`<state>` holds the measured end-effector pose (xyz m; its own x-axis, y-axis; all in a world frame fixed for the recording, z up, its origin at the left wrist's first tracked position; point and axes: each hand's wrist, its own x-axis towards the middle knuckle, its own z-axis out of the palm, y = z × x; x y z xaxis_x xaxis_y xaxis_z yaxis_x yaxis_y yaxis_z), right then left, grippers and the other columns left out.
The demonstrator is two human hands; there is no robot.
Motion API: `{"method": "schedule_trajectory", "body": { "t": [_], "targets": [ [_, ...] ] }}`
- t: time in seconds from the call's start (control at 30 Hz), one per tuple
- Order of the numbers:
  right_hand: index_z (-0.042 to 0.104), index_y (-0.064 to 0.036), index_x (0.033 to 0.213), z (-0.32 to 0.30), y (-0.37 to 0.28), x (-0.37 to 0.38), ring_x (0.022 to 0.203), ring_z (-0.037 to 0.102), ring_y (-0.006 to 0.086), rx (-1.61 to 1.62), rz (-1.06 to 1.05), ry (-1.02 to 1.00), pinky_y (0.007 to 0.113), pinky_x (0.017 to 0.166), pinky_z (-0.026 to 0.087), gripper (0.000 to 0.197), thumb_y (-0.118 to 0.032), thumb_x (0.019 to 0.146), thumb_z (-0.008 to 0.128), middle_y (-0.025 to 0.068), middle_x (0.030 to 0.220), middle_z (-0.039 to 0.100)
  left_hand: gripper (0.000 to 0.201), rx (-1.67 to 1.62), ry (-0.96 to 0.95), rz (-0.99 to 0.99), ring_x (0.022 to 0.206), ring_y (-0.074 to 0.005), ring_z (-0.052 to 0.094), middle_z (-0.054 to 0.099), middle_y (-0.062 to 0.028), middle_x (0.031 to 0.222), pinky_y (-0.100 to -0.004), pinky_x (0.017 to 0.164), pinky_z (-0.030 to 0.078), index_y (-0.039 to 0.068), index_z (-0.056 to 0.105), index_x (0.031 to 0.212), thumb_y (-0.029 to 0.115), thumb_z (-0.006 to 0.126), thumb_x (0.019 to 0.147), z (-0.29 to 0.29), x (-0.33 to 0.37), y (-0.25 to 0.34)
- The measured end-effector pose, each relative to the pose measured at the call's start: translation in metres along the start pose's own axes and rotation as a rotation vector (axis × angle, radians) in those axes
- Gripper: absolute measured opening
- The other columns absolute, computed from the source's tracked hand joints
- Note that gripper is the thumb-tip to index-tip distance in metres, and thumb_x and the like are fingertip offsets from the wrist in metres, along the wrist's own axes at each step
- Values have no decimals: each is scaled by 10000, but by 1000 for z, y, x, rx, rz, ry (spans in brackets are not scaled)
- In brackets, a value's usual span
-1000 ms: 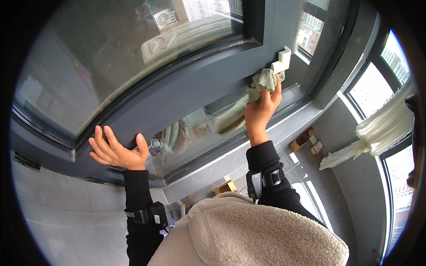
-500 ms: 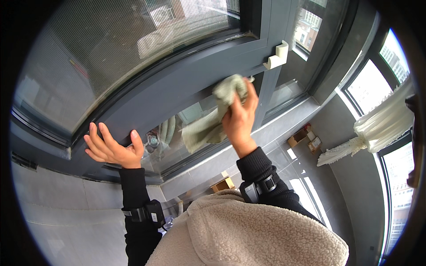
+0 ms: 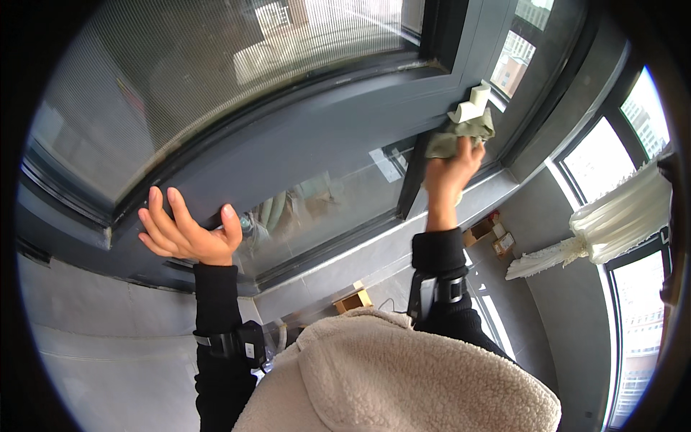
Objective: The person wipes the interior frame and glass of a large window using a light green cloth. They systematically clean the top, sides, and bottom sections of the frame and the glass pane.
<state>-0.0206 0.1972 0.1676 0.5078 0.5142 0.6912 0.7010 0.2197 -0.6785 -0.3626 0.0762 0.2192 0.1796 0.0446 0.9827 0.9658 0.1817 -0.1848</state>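
Observation:
My right hand (image 3: 452, 178) is closed round a grey-green cloth (image 3: 464, 135). The bunched cloth lies against the dark grey window frame (image 3: 288, 155), just below a white angular corner piece (image 3: 472, 104). At the left, my left hand (image 3: 194, 230) rests on the same frame with its fingers spread and nothing held. Between the hands is a lower glass pane (image 3: 327, 216), through which some blurred things show. Above the frame sits a large mesh screen (image 3: 216, 79).
A gathered cream curtain (image 3: 612, 212) hangs at the right beside bright windows. Small boxes (image 3: 502, 243) lie on the floor below it. An open cardboard box (image 3: 353, 299) stands beneath the sill. Grey tiled wall (image 3: 101, 317) is at the lower left.
My right hand has carried the cloth to the right, from the lower pane to beneath the white corner piece. The cloth's hanging end is gathered up. My left hand stays against the frame.

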Motion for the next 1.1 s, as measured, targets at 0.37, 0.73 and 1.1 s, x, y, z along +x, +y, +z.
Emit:
{"method": "schedule_trajectory", "body": {
  "t": [0.37, 0.73, 1.1],
  "targets": [
    [533, 41, 1151, -22, -2, -10, 1127, 503, 468, 387, 97, -144, 467, 980, 427, 468, 101, 687, 508, 288, 1282, 449, 687, -9, -1, -4, 1419, -350, 310, 516, -177, 1400, -499, 1172, 57, 40, 503, 1383, 550, 438, 928, -1, 2, 1],
    [452, 99, 1240, 10, -81, -115, 1279, 265, 617, 222, -139, -463, 632, 1086, 262, 530, 88, 713, 508, 456, 1378, 249, 672, -16, 19, -13, 1418, -344, 314, 526, -178, 1388, -487, 1176, 47, 42, 515, 1368, 546, 417, 936, 2, 1, 2],
    [416, 111, 1145, 22, -36, -79, 1199, 350, 565, 245, 123, -370, 581, 1049, 309, 488, 21, 690, 567, 407, 1233, 358, 644, -60, -31, 0, 1437, -336, 271, 498, -165, 1425, -489, 1176, 31, 45, 510, 1369, 517, 436, 937, -5, 1, -1]
  ]
}}
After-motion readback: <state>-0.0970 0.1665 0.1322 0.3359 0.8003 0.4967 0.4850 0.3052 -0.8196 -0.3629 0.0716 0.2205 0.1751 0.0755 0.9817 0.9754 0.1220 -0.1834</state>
